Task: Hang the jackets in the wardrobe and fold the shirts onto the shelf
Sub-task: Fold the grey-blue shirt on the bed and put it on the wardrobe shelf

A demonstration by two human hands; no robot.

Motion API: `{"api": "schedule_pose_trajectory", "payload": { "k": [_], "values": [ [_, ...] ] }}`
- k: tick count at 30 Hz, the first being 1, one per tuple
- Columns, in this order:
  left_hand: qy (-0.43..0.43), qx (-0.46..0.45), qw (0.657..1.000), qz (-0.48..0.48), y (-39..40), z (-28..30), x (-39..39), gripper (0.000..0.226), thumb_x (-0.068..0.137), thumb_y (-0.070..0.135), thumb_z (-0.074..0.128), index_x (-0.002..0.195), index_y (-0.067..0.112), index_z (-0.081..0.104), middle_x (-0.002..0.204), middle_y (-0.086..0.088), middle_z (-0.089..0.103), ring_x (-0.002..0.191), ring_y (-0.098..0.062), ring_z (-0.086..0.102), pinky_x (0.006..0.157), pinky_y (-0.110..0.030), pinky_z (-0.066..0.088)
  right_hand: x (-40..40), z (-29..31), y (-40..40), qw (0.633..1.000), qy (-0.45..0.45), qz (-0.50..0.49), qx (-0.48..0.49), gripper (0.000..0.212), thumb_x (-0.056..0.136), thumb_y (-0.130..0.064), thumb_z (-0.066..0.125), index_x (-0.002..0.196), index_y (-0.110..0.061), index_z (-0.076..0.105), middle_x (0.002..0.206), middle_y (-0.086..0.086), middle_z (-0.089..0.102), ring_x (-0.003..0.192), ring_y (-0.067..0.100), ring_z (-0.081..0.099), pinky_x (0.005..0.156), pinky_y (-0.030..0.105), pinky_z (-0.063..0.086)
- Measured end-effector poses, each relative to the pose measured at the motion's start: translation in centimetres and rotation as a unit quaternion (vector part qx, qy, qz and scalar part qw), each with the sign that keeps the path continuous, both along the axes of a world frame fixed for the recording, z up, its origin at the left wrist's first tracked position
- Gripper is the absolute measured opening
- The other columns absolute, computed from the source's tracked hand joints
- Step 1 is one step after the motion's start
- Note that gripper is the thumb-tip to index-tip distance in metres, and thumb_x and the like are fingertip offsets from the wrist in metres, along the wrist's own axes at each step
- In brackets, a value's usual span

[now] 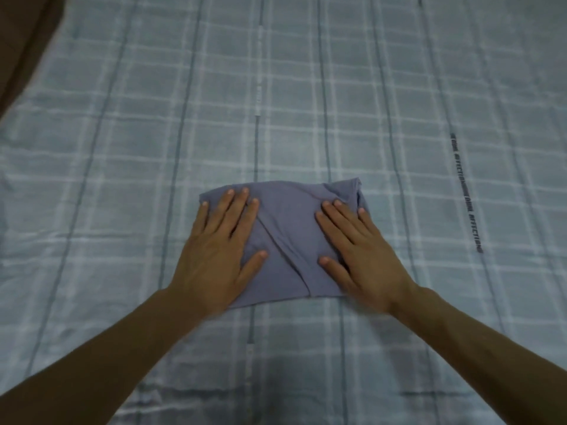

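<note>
A blue-grey shirt (pixel 288 228) lies folded into a small rectangle in the middle of the bed. My left hand (pixel 217 253) lies flat on its left half with straight, spread fingers. My right hand (pixel 359 250) presses flat on its right half, fingers straight and pointing away from me. A diagonal crease runs across the cloth between the two hands. The shirt's far right corner is bunched up a little.
The shirt rests on a pale blue checked bedsheet (pixel 399 118) with printed lettering at the right (pixel 466 194). A brown cloth or surface (pixel 21 41) fills the top left corner.
</note>
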State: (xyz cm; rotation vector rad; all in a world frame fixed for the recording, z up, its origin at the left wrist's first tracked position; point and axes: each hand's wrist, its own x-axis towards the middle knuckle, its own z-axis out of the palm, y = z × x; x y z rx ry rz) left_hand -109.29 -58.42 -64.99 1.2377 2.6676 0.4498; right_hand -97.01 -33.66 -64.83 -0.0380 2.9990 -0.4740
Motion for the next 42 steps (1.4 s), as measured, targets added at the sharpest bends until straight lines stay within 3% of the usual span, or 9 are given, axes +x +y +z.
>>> {"api": "schedule_pose_trajectory", "payload": {
  "k": [5,11,15,19,24,30,34,38,42],
  "values": [
    [0.073,0.077,0.988,-0.111,-1.9,1.4,2.5,0.045,0.088,0.045,0.064,0.118,0.012,0.067,0.124,-0.012,0.061,0.110,-0.032,0.058,0.091,-0.044,0.044,3.4,1.5,-0.1,0.995,0.086,0.050,-0.029,0.055,0.093,-0.044,0.061,0.137,-0.011,0.054,0.150,0.008,0.043,0.142,0.025,0.037,0.118,0.043,0.028],
    [0.091,0.080,0.981,-0.149,-4.2,1.3,3.6,0.015,0.088,0.020,0.066,0.094,0.008,0.074,0.089,-0.011,0.067,0.073,-0.030,0.063,0.062,-0.037,0.050,6.5,1.3,0.4,0.987,0.158,0.029,-0.012,0.017,0.087,-0.011,0.071,0.103,-0.007,0.071,0.117,0.012,0.063,0.112,0.030,0.059,0.091,0.039,0.047],
    [0.095,0.102,0.978,-0.155,-4.7,2.0,3.4,0.007,0.085,0.006,0.067,0.084,0.004,0.074,0.078,-0.012,0.066,0.063,-0.028,0.062,0.052,-0.035,0.050,6.3,1.4,0.6,0.984,0.175,0.033,-0.006,0.008,0.088,-0.007,0.069,0.095,-0.004,0.072,0.097,0.012,0.064,0.087,0.031,0.061,0.071,0.039,0.051],
    [0.110,0.086,0.972,-0.187,-5.0,3.0,2.9,0.009,0.075,-0.002,0.070,0.072,0.006,0.070,0.067,-0.010,0.058,0.055,-0.026,0.056,0.046,-0.030,0.044,6.4,1.9,1.0,0.989,0.141,0.037,0.004,0.009,0.083,-0.001,0.072,0.091,-0.005,0.073,0.081,0.012,0.061,0.068,0.031,0.058,0.057,0.039,0.051],
    [0.115,0.079,0.970,-0.201,-5.2,4.0,2.5,0.013,0.066,-0.007,0.070,0.067,0.005,0.066,0.064,-0.010,0.057,0.052,-0.024,0.055,0.043,-0.027,0.040,6.4,3.1,1.5,0.994,0.099,0.042,-0.001,0.008,0.083,-0.001,0.072,0.090,-0.006,0.073,0.079,0.012,0.059,0.065,0.030,0.058,0.053,0.039,0.051],
    [0.100,0.086,0.965,-0.225,-6.0,4.3,1.8,0.028,0.077,-0.005,0.041,0.069,0.001,0.067,0.066,-0.012,0.058,0.053,-0.024,0.055,0.038,-0.030,0.042,6.8,4.1,2.0,0.995,0.081,0.057,-0.021,0.007,0.082,0.004,0.072,0.087,-0.001,0.073,0.077,0.014,0.059,0.061,0.029,0.057,0.050,0.039,0.051],
    [0.108,0.081,0.968,-0.213,-5.7,4.5,1.3,0.018,0.066,-0.015,0.056,0.069,0.000,0.066,0.066,-0.012,0.054,0.053,-0.023,0.051,0.040,-0.027,0.037,6.9,3.9,2.4,0.996,0.077,0.040,-0.024,0.007,0.082,0.005,0.072,0.087,0.000,0.072,0.077,0.015,0.059,0.060,0.030,0.057,0.050,0.041,0.052],
    [0.110,0.082,0.972,-0.191,-6.2,3.8,2.0,0.018,0.076,-0.006,0.050,0.070,0.003,0.064,0.069,-0.011,0.053,0.061,-0.021,0.043,0.043,-0.028,0.035,7.1,3.8,1.4,0.996,0.090,0.014,-0.014,0.007,0.081,0.003,0.073,0.086,-0.001,0.071,0.076,0.013,0.057,0.059,0.028,0.055,0.049,0.038,0.050],
    [0.090,0.054,0.978,-0.180,-6.1,3.3,3.5,0.012,0.085,0.016,0.064,0.076,0.009,0.065,0.075,-0.008,0.057,0.061,-0.027,0.055,0.050,-0.033,0.046,7.5,4.1,0.0,0.996,0.083,0.009,-0.006,0.014,0.081,-0.013,0.077,0.093,-0.010,0.070,0.087,0.005,0.060,0.072,0.025,0.059,0.059,0.035,0.051]
  ]
}}
